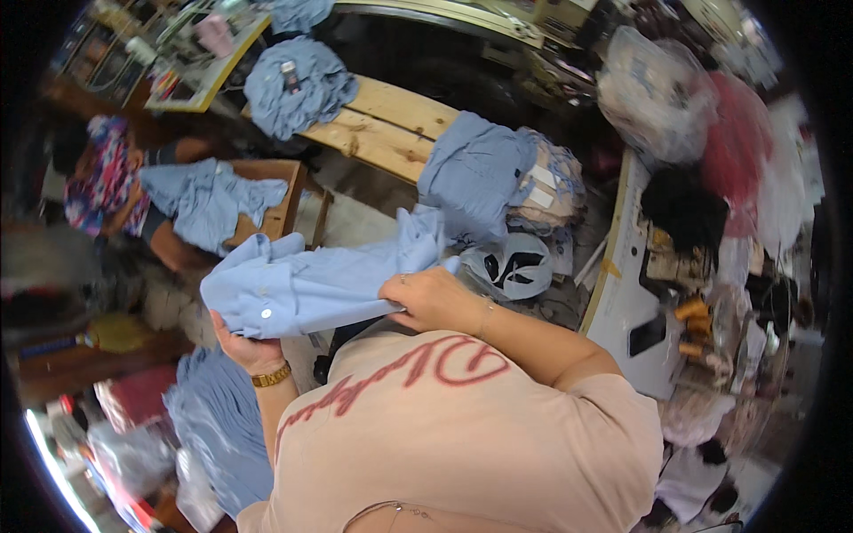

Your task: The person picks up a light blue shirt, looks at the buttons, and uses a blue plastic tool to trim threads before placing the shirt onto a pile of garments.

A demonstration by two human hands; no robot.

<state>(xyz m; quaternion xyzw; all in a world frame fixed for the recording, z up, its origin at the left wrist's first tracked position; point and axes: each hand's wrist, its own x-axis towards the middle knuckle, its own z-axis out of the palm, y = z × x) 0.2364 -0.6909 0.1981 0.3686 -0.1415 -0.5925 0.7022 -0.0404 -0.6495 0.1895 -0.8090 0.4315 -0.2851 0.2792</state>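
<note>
A light blue shirt (329, 282) is stretched out in front of me between both hands. Its collar end, with a pale button showing, lies over my left hand (249, 348), whose fingers are mostly hidden under the cloth. My right hand (434, 302) grips the cloth at the other end, fingers curled round it. Beyond my right hand, part of the shirt sticks up and looks blurred. A gold watch (270, 376) is on my left wrist.
A wooden bench (378, 124) ahead bears piles of blue garments (298, 86). At left, a co-worker handles a blue garment (200, 200) over a wooden box. A white table (622, 293) with a phone (647, 336) stands right. Bags (506, 266) and blue cloth (218, 417) lie nearby.
</note>
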